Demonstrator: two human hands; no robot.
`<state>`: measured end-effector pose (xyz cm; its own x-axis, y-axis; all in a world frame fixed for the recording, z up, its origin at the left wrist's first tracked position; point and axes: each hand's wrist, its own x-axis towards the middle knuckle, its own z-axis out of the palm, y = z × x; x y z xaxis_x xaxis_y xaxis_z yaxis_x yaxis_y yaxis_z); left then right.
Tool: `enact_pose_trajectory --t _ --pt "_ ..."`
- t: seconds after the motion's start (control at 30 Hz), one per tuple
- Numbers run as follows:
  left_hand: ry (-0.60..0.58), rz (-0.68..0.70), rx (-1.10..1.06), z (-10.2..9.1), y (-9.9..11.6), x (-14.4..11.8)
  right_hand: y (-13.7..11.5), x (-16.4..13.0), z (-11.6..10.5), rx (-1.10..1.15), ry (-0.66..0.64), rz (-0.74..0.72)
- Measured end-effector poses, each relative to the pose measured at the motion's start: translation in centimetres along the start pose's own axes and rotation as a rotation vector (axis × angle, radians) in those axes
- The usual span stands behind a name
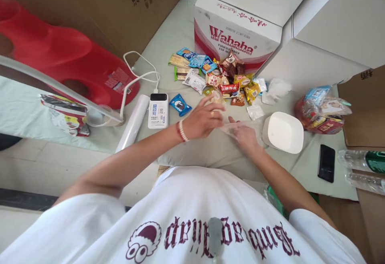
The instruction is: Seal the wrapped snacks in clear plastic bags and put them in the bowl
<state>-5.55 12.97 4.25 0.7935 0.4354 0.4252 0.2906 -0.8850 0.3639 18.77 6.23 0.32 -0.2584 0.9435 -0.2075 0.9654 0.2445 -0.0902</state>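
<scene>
Two hands, left hand (202, 118) pinching, right hand (245, 135) gripping one clear bag (240, 126), one white tub (283, 132) beside.

White T-shirt (192, 212), maroon lettering and cartoon eyes on chest; short sleeves; red-and-white bead bracelet (181, 130) on left wrist; ring (212, 114).

Red-and-white Wahaha box (237, 35), white bowl (284, 132), black phone (326, 163), blue snack packet (179, 104), red stool (60, 55).

One head-worn camera looks steeply down, close over the snack-strewn table (168, 39).
</scene>
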Motion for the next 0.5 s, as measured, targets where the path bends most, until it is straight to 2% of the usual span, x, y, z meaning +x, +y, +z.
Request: enact_pose_trajectory --t 0.07,0.13,0.23,0.3,0.4,0.43,0.5 --pt "-0.027 0.019 0.037 -0.8 0.4 -4.8 1.3 -0.6 0.6 0.066 0.046 0.079" --pt "-0.123 0.006 -0.027 -1.0 0.7 -9.1 2.2 -0.9 1.5 0.19 0.132 0.146" --pt "-0.15 -0.234 -0.216 -0.8 0.9 -12.6 2.6 -0.8 2.7 0.357 0.252 0.129" --pt "-0.074 -0.495 -0.325 -0.4 1.1 -12.5 2.4 -0.6 2.9 0.389 0.291 0.098" --pt "0.045 -0.838 -0.278 0.7 1.7 -9.5 1.8 -0.3 2.4 0.354 0.323 0.098" --pt "0.034 -0.874 -0.198 1.1 2.0 -8.2 1.8 -0.2 2.2 0.333 0.336 0.109" --pt "-0.019 -0.818 -0.039 1.9 2.6 -6.0 1.9 -0.3 1.9 0.297 0.371 0.148"
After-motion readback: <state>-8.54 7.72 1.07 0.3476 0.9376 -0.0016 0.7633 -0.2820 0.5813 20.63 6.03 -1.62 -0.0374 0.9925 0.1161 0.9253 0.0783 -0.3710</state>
